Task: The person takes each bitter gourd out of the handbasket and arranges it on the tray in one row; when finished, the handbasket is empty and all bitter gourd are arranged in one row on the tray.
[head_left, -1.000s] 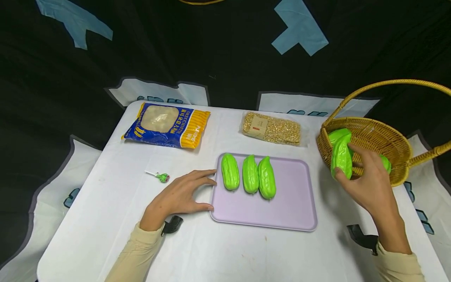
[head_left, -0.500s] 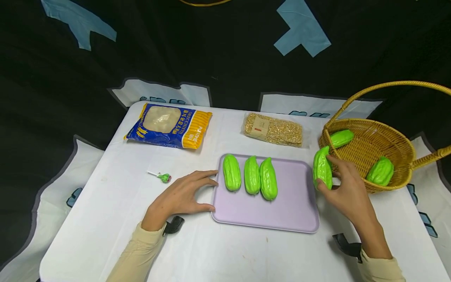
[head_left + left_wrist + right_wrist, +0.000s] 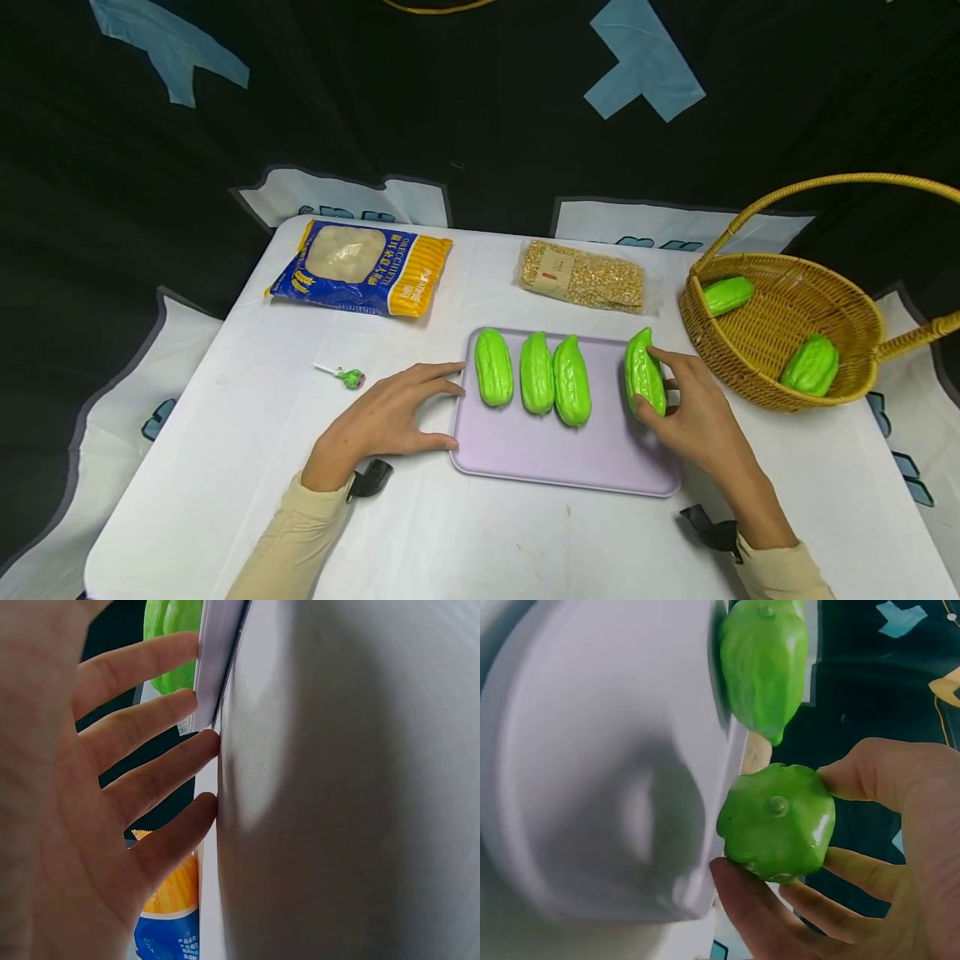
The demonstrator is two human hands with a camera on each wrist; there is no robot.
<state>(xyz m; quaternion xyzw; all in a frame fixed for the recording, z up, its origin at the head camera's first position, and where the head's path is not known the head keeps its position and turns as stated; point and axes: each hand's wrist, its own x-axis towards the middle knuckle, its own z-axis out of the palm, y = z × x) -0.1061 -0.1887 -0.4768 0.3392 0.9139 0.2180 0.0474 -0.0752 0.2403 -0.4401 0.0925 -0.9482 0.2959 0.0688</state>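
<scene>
Table [image 3: 225, 467] under white cloth, black backdrop [image 3: 450, 100]; right hand [image 3: 693, 412] fingers pinch gourd [image 3: 645, 382], left hand [image 3: 382, 417] spread.

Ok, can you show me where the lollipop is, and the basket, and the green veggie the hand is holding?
lollipop [image 3: 347, 377]: head view, on its green wrapped head.
basket [image 3: 750, 354]: head view, on the woven front wall.
held green vegetable [image 3: 643, 379]: head view, on its bumpy middle.

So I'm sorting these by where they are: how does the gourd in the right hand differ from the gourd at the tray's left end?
The held gourd is gripped by the right hand over the tray; the left-end gourd lies free, beside two others. Both are bright green and ridged.
</scene>
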